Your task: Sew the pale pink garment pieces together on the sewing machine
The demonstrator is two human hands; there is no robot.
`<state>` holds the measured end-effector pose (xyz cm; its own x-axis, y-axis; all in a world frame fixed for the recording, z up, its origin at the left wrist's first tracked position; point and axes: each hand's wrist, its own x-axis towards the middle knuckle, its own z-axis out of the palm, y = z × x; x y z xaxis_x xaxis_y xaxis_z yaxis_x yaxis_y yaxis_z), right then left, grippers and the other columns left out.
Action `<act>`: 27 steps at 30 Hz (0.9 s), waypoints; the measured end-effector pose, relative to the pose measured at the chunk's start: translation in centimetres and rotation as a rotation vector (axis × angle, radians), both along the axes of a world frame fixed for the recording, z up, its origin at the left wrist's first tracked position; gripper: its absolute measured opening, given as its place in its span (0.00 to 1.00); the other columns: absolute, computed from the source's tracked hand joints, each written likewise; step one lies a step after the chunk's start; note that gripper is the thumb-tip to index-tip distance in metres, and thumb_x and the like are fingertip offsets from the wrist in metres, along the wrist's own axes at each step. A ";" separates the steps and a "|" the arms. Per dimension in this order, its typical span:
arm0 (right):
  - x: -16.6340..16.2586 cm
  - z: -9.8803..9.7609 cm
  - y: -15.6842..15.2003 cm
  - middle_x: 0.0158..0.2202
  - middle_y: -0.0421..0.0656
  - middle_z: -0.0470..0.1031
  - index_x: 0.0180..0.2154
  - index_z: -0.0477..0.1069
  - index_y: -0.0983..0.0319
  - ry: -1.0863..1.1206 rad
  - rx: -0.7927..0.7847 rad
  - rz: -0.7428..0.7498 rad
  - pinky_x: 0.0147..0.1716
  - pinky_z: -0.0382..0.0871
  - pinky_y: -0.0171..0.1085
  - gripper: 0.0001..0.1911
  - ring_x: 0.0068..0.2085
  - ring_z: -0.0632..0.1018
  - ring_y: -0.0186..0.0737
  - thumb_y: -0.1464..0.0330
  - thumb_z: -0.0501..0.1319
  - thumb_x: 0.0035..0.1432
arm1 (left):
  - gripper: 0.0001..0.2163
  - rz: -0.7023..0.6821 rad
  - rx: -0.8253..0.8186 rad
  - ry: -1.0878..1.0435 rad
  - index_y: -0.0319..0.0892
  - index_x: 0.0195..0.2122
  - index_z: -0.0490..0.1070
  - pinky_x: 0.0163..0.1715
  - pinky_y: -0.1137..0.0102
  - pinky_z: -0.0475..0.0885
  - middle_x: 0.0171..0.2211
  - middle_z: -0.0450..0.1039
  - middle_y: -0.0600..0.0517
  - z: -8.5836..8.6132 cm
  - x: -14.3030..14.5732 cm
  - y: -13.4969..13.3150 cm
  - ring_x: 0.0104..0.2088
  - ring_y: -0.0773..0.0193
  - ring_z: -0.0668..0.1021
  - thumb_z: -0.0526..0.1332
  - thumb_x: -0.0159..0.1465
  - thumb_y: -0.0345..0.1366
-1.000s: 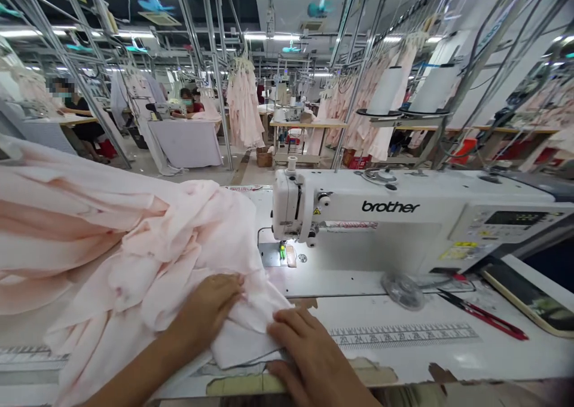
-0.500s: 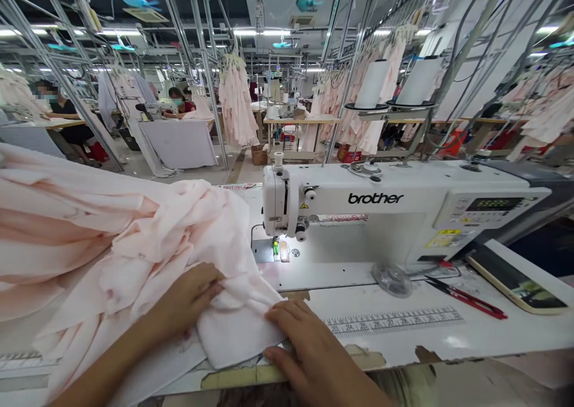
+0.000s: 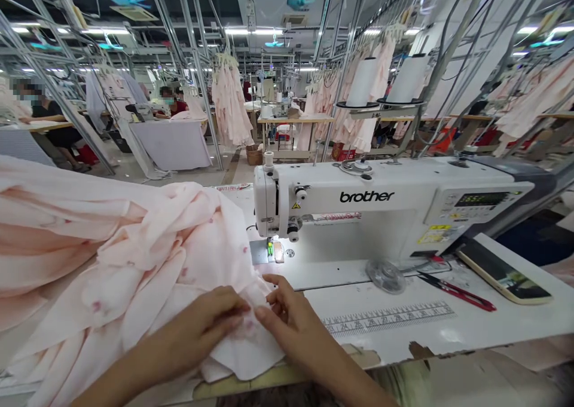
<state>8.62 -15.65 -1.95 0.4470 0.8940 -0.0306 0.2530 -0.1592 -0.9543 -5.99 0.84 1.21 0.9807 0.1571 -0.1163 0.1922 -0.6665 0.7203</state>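
Pale pink fabric (image 3: pixel 147 257) with small darker spots is heaped over the left half of the sewing table. My left hand (image 3: pixel 219 317) pinches this fabric near its right edge, thumb against fingers. Close beside it, my right hand (image 3: pixel 287 314) has its fingers curled on the fabric's edge, thumb and fingertips closing on the cloth. A white sewing machine (image 3: pixel 350 198) marked "brother" stands just beyond my hands. Its lit needle area with a green part (image 3: pixel 269 248) lies past the fabric's edge, and the cloth is apart from it.
Right of my hands are a printed ruler scale (image 3: pixel 390 318), a clear round dish (image 3: pixel 385 275), red-handled thread snips (image 3: pixel 457 290) and a phone (image 3: pixel 504 269). Thread cones (image 3: pixel 362 83) stand behind the machine. Hanging pink garments (image 3: pixel 229 102) and people at other tables are farther back.
My right hand has moved up from the fabric's lower corner to its right edge. My left hand has shifted right and down, closer to it. The camera view has turned slightly.
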 end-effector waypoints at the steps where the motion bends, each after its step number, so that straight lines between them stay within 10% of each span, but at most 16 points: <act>1: -0.1 -0.1 0.2 0.38 0.40 0.72 0.59 0.61 0.56 -0.027 -0.016 -0.009 0.37 0.67 0.35 0.26 0.37 0.74 0.39 0.64 0.63 0.60 | 0.12 0.014 0.026 -0.010 0.47 0.45 0.72 0.47 0.67 0.70 0.43 0.74 0.50 0.5 0.4 0.6 0.44 0.60 0.75 0.51 0.69 0.39; 10: -0.4 -0.5 0.8 0.39 0.38 0.74 0.42 0.71 0.57 -0.447 -0.025 0.013 0.41 0.64 0.36 0.15 0.39 0.75 0.39 0.80 0.55 0.59 | 0.22 -0.259 0.302 -0.047 0.45 0.42 0.73 0.50 0.66 0.68 0.41 0.73 0.52 2.3 6.4 4.5 0.48 0.59 0.72 0.50 0.51 0.19; 20: -1.1 -0.3 1.0 0.39 0.42 0.75 0.49 0.72 0.54 -0.606 -0.155 -0.005 0.33 0.66 0.35 0.20 0.35 0.78 0.41 0.78 0.54 0.61 | 0.07 -0.298 0.129 -0.022 0.43 0.30 0.73 0.44 0.72 0.69 0.40 0.72 0.52 1.8 6.9 6.1 0.44 0.62 0.73 0.57 0.56 0.26; 27: -1.5 -0.1 1.7 0.40 0.42 0.74 0.49 0.72 0.53 -0.827 -0.341 0.117 0.23 0.56 0.34 0.21 0.31 0.77 0.41 0.79 0.57 0.58 | 0.08 -0.158 0.200 0.089 0.44 0.39 0.70 0.48 0.65 0.66 0.39 0.73 0.53 2.4 6.5 7.1 0.46 0.58 0.72 0.58 0.58 0.31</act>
